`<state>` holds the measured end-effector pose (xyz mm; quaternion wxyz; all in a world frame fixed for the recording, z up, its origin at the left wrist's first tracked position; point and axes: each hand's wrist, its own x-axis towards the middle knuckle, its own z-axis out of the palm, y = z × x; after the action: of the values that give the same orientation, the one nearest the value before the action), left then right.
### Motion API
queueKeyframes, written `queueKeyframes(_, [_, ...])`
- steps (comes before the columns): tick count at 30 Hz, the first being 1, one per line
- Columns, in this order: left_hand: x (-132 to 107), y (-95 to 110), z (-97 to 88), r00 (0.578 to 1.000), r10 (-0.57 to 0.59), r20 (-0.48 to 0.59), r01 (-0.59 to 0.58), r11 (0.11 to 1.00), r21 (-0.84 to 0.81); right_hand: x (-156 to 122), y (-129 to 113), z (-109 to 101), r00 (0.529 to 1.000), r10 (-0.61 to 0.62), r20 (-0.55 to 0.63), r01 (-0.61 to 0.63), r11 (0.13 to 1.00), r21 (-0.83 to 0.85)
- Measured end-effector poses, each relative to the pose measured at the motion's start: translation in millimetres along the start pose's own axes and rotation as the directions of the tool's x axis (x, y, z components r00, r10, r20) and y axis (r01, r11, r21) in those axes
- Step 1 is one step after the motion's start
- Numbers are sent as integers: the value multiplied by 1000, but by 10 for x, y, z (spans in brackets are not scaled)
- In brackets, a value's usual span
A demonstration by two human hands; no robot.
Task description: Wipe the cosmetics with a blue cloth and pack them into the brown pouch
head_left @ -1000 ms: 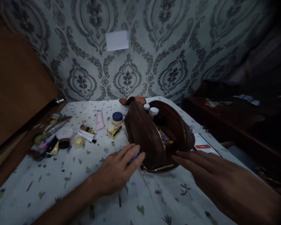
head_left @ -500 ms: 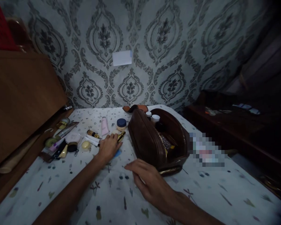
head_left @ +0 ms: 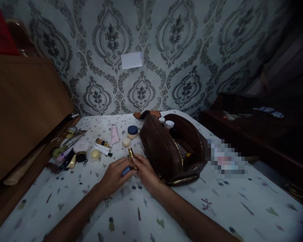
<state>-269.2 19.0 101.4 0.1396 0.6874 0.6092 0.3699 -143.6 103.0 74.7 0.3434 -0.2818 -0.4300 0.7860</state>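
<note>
1. Several cosmetic containers lie bunched at the far left, among them a pale pink, round, flat compact (head_left: 81,147); the left arm would do well to steer clear of that heap.

2. Nearer the middle, a glossy, pale yellow, round pot (head_left: 95,155), a brown-and-gold vial (head_left: 102,143) and a slim white tube with a black cap (head_left: 103,149) rest on the white, printed bedspread (head_left: 141,218). Rounded things could roll on that cloth, I'd judge.

3. The left hand (head_left: 117,173) is curled around a small blue object (head_left: 126,170) whose shape I can't make out from here. Pressing it into the palm should leave the fingertips free.

4. Between the hands, which are together, sits a small, shiny gold tube (head_left: 131,154), slightly tilted, its upper end showing. Slick metal probably wants a firm, even pinch, low over the cloth in case it slips.

5. The right hand (head_left: 145,171) is clamped on that tube, thumb and fingers wrapping its lower part. Behind it stand a cream, round pot (head_left: 126,142) and a beige jar with a navy lid (head_left: 132,131), worth not knocking.

6. Just right is a dark brown, leather-look bag (head_left: 156,148), unzipped and gaping; a relaxed right wrist ought to avoid nudging its side.
</note>
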Motion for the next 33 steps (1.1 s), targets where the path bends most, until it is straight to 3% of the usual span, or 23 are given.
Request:
queueKeyframes(2, [-2,-46,-31,986,-133,-101,118,983,-141,-35,-37,-22,997,35,64,-37,999,26])
queueKeyframes(3, [7,-85,-55,955,-229,-187,192,962,-195,-46,-49,-33,995,49,91,-53,998,44])
queueKeyframes(6, [28,-211,-127,776,-458,-434,324,879,-349,-64,-62,-41,984,78,158,-87,995,51])
queueKeyframes(7, [26,-240,-141,735,-500,-458,323,852,-412,-70,-62,-35,979,87,182,-95,995,36])
queueKeyframes(8, [17,-256,-146,728,-522,-444,305,827,-472,-77,-62,-27,974,99,206,-105,994,18])
queueKeyframes(10, [-15,-247,-131,819,-474,-323,258,807,-532,-94,-65,-11,961,121,248,-126,992,2])
queueKeyframes(12, [-51,-201,-96,933,-312,-178,202,865,-459,-108,-76,-10,952,140,271,-152,988,21])
queueKeyframes(14, [-75,-147,-70,982,-149,-113,112,952,-285,-112,-88,-26,945,161,286,-180,983,41])
queueKeyframes(17, [-78,-106,-86,990,-35,-138,25,997,-76,-98,-81,-62,928,190,321,-205,979,14])
queueKeyframes(20, [-64,-117,-134,991,-61,-116,58,998,-24,-78,-38,-83,914,155,374,-148,988,-49])
queueKeyframes(26, [-54,-183,-97,967,-207,-146,185,972,-147,-77,65,-69,916,-68,394,160,966,-205])
queueKeyframes(30, [-45,-214,-61,949,-266,-170,220,944,-247,-110,103,-67,929,-208,307,320,868,-379])
queueKeyframes(33, [-34,-219,-62,948,-269,-172,208,929,-306,-145,91,-61,926,-283,251,371,808,-458])
